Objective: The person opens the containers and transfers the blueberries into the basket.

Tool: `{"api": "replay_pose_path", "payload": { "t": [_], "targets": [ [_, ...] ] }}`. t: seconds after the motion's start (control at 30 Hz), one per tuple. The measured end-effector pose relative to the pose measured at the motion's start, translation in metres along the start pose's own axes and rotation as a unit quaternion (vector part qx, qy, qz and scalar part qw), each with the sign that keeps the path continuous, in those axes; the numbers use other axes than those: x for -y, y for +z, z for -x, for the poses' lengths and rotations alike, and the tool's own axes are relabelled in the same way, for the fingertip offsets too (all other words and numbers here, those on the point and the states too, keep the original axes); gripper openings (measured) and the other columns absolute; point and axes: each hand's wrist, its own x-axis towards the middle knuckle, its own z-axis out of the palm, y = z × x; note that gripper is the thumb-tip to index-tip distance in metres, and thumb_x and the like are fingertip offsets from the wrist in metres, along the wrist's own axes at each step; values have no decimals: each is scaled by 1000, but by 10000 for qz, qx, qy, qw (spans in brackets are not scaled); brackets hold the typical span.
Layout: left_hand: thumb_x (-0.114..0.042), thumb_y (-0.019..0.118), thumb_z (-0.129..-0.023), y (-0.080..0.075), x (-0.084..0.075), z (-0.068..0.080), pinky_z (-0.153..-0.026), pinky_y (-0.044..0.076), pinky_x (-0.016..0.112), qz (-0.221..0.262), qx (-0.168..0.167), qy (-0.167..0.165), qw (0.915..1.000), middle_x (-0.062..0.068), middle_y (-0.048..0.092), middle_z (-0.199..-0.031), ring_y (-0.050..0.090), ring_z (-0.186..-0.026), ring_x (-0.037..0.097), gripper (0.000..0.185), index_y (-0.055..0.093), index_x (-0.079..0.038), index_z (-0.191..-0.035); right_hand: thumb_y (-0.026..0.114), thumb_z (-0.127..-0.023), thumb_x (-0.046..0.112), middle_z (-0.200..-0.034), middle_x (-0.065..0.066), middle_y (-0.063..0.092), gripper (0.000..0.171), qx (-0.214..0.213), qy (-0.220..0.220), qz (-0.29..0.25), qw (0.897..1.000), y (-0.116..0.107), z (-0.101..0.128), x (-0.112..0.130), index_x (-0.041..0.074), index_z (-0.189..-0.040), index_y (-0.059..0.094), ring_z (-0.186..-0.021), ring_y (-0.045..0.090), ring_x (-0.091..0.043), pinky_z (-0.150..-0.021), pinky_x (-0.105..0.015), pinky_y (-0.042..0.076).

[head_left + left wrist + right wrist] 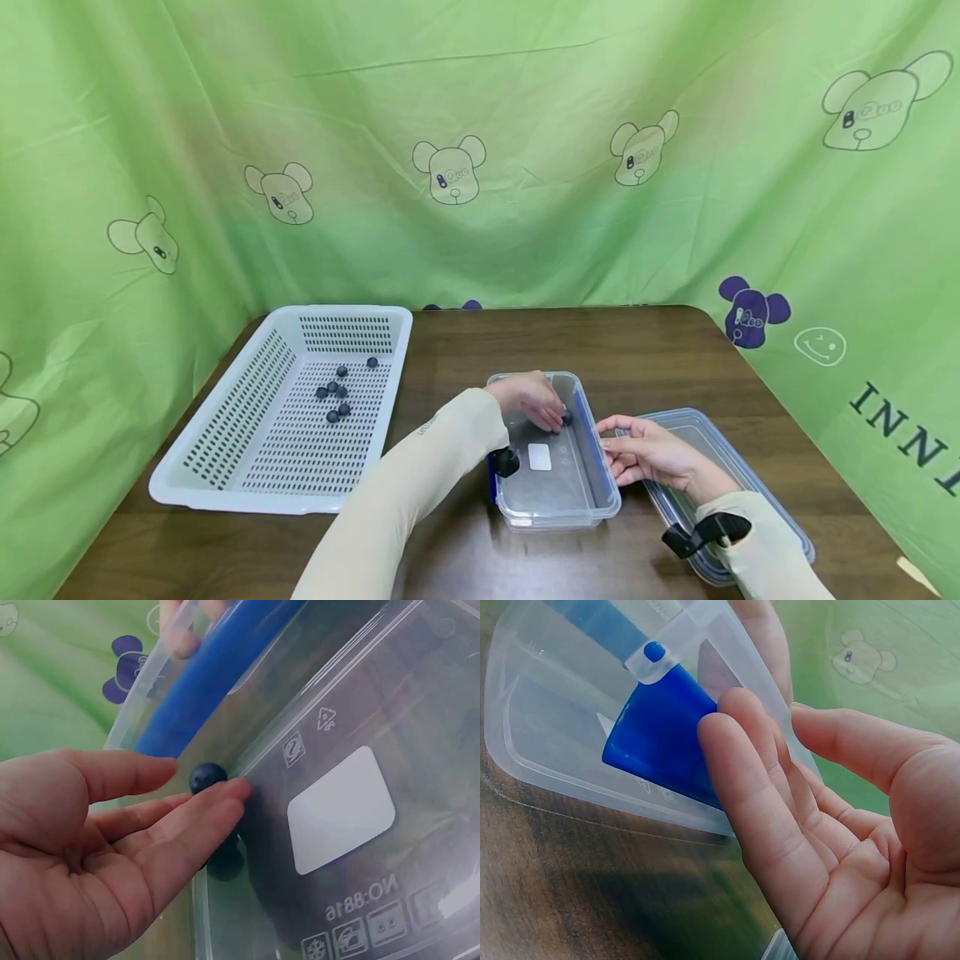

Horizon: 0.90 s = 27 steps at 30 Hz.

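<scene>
A dark wooden tabletop point(660, 350) carries everything, with green bear-print cloth point(525, 100) hung behind it and along both sides. The largest thing on it is a white perforated basket point(225, 433) toward the left edge, with seven dark blueberries point(334, 392) loose on its floor. At the middle of the tabletop, toward the near edge, stands a clear plastic container point(555, 492) with blue clip latches on its sides and a white label on its bottom. Just right of it, toward the near right corner, lies its clear lid point(750, 475), flat on the wood.

The left hand point(531, 398) reaches down into the container at the far end, its fingers and thumb closed lightly on a single blueberry point(207, 777) that sits against the inside wall by the blue latch point(202, 690). The right hand point(647, 452) rests with straight, relaxed fingers against the container's right rim and latch, gripping nothing.
</scene>
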Motion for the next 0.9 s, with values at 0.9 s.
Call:
{"api": "replay_pose_path", "payload": {
  "t": [0.9],
  "targets": [
    [6,52,-100,0,-10,7,-64,60,27,-142,896,-95,9958,14,65,-73,65,-65,19,13,62,13,-97,40,-105,0,-88,-6,70,24,59,5,-11,10000,-2,-1,0,13,-120,53,-78,70,-15,-71,-29,62]
  ]
}}
